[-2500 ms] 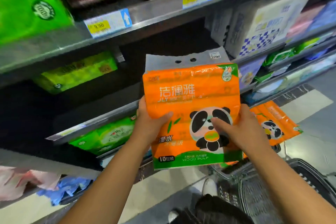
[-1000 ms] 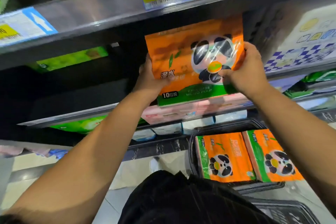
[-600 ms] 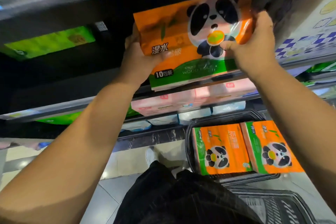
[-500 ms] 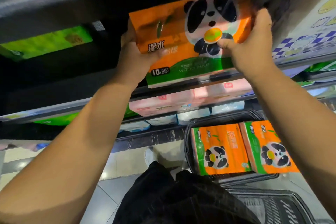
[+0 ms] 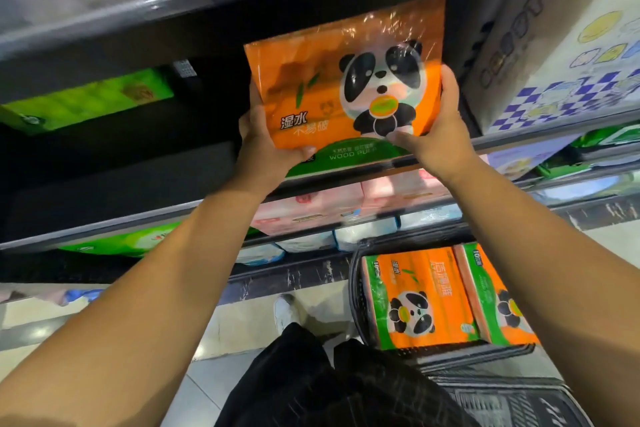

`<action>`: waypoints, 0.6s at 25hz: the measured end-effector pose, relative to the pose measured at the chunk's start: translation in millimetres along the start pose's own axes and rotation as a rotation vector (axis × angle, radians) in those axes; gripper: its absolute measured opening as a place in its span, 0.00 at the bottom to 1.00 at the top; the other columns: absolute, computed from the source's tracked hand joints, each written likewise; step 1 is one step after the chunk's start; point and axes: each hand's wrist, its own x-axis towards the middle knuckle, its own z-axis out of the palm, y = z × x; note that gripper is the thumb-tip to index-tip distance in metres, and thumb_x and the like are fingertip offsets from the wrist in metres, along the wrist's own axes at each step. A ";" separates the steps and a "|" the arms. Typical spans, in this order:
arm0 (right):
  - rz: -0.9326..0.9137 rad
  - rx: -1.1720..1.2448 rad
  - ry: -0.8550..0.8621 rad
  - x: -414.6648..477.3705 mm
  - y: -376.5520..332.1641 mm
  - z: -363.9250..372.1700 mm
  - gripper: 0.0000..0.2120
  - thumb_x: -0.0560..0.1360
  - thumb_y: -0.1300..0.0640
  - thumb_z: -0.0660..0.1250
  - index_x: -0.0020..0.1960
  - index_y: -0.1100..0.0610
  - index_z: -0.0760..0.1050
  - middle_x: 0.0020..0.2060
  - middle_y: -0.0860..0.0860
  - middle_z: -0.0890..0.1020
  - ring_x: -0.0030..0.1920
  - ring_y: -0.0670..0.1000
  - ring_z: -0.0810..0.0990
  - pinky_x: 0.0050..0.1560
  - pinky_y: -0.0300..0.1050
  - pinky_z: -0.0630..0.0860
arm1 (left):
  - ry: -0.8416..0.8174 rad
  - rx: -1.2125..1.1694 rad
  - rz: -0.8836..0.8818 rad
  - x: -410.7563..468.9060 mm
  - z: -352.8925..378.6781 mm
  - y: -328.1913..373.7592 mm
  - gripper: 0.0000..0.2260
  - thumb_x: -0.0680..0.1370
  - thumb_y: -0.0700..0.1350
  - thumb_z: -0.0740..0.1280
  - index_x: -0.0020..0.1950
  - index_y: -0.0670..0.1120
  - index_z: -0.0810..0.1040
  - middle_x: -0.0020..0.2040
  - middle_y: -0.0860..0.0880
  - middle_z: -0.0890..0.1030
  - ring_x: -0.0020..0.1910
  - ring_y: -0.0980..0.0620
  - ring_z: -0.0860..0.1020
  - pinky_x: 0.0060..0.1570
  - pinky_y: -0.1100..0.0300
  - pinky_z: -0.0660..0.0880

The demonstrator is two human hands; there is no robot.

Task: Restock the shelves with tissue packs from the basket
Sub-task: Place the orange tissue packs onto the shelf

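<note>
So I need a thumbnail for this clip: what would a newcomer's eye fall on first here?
The orange panda tissue pack, mid-frame, gripped by the left hand and right hand at the lip of a dark shelf. Then a matching pack and a second pack beside it, lying in the black basket at lower right. A blue-checked box stands to the held pack's right.

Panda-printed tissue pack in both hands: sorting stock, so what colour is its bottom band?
Green band on the orange pack, head view.
</note>
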 end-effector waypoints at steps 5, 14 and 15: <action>-0.019 0.003 0.053 2.7 15.3 10.6 0.43 0.70 0.55 0.77 0.75 0.51 0.52 0.65 0.50 0.73 0.65 0.51 0.73 0.65 0.53 0.73 | 0.035 0.011 0.044 4.1 5.7 -5.0 0.46 0.69 0.43 0.77 0.77 0.53 0.49 0.71 0.47 0.62 0.66 0.51 0.67 0.64 0.51 0.70; 0.006 -0.179 0.116 56.0 27.9 11.2 0.29 0.69 0.50 0.76 0.60 0.55 0.62 0.50 0.48 0.76 0.50 0.52 0.76 0.48 0.46 0.70 | 0.218 0.044 0.148 52.4 27.1 -10.1 0.46 0.67 0.44 0.79 0.77 0.50 0.54 0.70 0.48 0.65 0.66 0.50 0.70 0.64 0.58 0.69; 0.009 -0.156 0.119 61.5 27.2 11.8 0.28 0.69 0.49 0.76 0.60 0.57 0.65 0.50 0.48 0.78 0.49 0.50 0.76 0.47 0.46 0.72 | 0.231 0.043 0.156 58.3 28.1 -10.9 0.43 0.67 0.44 0.79 0.75 0.50 0.57 0.69 0.48 0.66 0.65 0.51 0.70 0.62 0.62 0.69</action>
